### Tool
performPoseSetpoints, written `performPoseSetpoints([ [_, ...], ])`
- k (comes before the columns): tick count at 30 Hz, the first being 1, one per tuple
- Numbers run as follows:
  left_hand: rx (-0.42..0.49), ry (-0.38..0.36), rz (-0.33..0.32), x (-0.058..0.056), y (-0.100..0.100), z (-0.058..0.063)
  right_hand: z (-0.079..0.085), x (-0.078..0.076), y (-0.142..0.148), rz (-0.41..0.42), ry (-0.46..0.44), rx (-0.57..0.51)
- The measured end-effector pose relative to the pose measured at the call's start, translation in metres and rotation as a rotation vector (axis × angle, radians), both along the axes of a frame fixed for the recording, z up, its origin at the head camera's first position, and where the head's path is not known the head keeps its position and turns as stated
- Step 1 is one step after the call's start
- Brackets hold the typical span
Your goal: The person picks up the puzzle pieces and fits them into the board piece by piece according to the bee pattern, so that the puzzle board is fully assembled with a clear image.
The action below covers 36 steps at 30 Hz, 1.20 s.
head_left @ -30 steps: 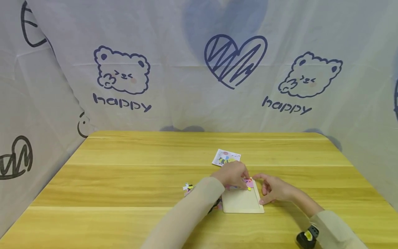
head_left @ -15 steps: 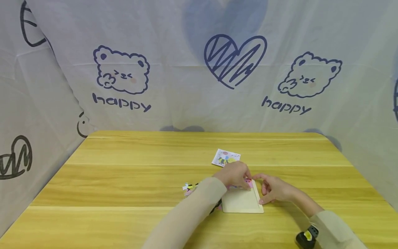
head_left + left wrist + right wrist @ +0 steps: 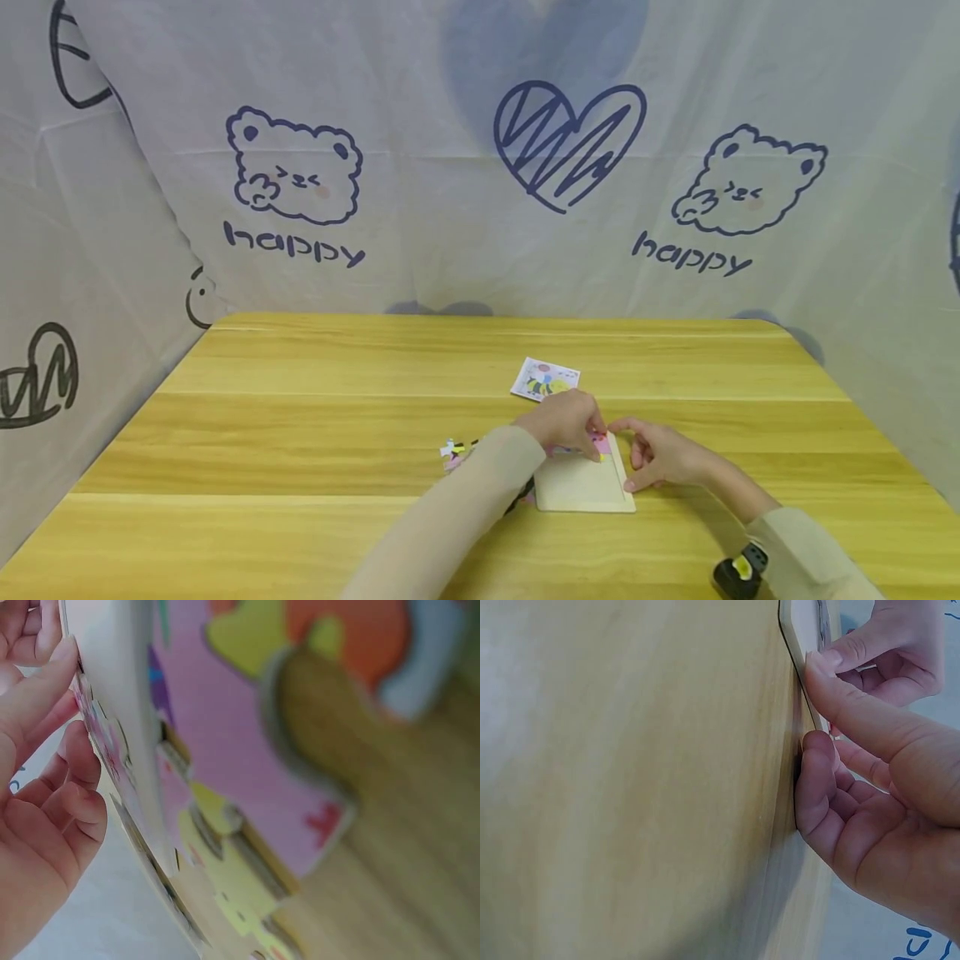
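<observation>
A pale wooden puzzle tray (image 3: 579,487) lies flat before me, with pink picture pieces (image 3: 602,443) along its far side. My left hand (image 3: 562,417) reaches over it, thumb and index finger pinching a puzzle piece at the far right corner. That piece is mostly covered by the fingers. My right hand (image 3: 670,455) holds the tray's right edge, the thumb near the front and the index finger at the far corner. In the right wrist view, the thumb of the right hand (image 3: 907,780) touches the tray rim (image 3: 799,634), with the other fingers curled beside it.
Loose puzzle pieces (image 3: 452,452) lie left of the tray, partly hidden by my left sleeve; pink and yellow pieces (image 3: 217,742) fill the left wrist view. Behind the tray is a card with a bee picture (image 3: 542,382). A white printed cloth (image 3: 420,208) hangs behind the table.
My left fingers shift slightly at the tray's far right corner, and a bit of yellow on the piece is covered, then shows again. The right hand and tray stay almost still.
</observation>
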<state>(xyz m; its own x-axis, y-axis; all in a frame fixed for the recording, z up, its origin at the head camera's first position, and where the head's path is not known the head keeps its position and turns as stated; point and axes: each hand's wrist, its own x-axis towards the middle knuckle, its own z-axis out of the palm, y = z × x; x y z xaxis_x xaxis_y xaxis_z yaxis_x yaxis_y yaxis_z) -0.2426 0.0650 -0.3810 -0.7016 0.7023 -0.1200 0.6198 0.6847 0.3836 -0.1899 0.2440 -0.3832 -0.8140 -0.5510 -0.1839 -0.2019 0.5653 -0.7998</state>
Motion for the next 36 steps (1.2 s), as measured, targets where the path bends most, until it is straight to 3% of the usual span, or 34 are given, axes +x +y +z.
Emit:
performPoseSetpoints([
  [11,0.018,-0.048,0.05,0.0031,-0.0005,0.0018,-0.0015,-0.0002,0.0002,-0.005,-0.018,-0.022],
  [23,0.043,-0.099,0.028,0.0034,-0.0032,0.0029,-0.0013,0.0,0.0005,-0.002,-0.025,-0.027],
  [36,0.0,-0.017,0.068,0.0024,-0.0009,0.0047,0.0009,0.0012,-0.0003,-0.007,-0.03,-0.026],
])
